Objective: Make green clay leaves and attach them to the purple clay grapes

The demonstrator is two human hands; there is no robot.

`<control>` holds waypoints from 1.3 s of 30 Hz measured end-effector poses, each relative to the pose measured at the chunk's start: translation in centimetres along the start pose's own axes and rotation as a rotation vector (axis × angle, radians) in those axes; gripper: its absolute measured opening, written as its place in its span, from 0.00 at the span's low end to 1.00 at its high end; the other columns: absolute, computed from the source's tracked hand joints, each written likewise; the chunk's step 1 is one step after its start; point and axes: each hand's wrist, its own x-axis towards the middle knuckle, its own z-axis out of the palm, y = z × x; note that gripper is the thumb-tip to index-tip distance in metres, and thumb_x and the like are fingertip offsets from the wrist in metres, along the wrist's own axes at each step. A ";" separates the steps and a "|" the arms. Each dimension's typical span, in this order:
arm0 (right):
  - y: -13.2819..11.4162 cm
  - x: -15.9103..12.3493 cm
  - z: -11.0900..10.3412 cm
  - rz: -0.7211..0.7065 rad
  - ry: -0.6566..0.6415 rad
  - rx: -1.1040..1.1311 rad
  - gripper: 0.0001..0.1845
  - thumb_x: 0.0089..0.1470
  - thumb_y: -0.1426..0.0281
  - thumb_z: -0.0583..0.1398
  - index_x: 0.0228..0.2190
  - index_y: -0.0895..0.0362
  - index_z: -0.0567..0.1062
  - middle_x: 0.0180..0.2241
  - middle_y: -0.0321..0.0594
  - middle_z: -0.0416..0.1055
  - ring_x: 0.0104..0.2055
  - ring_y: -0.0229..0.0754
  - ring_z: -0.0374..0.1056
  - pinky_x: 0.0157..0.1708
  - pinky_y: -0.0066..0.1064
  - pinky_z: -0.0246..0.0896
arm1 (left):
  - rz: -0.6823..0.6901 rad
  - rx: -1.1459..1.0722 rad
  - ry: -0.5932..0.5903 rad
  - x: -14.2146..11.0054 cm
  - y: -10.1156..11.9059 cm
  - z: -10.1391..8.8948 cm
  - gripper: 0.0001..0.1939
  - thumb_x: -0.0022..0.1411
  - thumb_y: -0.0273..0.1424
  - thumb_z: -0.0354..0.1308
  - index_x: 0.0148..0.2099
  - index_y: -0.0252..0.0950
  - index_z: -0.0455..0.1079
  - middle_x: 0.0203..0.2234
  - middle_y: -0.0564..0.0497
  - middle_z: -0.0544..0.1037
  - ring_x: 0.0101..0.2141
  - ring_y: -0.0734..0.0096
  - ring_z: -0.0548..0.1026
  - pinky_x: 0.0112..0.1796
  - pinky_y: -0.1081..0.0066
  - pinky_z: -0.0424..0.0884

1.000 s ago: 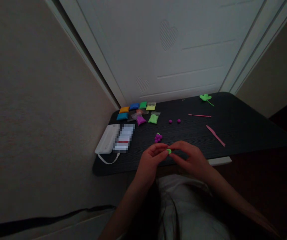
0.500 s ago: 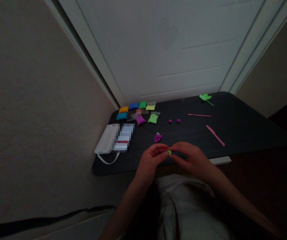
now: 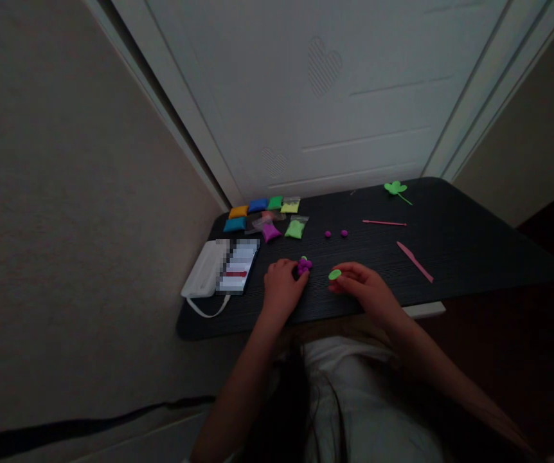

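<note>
My right hand [image 3: 357, 281] pinches a flat, light green oval piece of clay [image 3: 335, 274] between thumb and fingertips, just above the table. To its left, my left hand [image 3: 283, 283] rests at a small bunch of purple clay grapes [image 3: 304, 265] that lies on the table. Its thumb and forefinger close on the left and near sides of the bunch. A bit of light green shows at the top of the bunch. Farther back lie two loose purple clay balls [image 3: 328, 234].
Clay packets in several colours, among them a light green one [image 3: 296, 227], lie at the back left. A phone [image 3: 239, 267] and a white power bank with a cable [image 3: 206, 270] are on the left. A pink stick [image 3: 384, 223], pink knife [image 3: 414, 261] and green clover-shaped piece [image 3: 395, 188] lie right.
My hands have come apart. The left one has moved left and forward to the grape bunch. The green clay piece stays in my right hand, now flat and tilted into view.
</note>
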 end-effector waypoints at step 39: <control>-4.9 2.5 0.0 -0.151 -0.155 -0.438 0.12 0.48 0.64 0.59 0.33 0.59 0.73 0.29 0.38 0.73 0.31 0.37 0.69 0.30 0.27 0.62 | -0.057 -0.793 0.073 -3.4 3.4 -2.7 0.17 0.50 0.31 0.59 0.45 0.38 0.67 0.37 0.50 0.74 0.36 0.70 0.71 0.39 0.69 0.65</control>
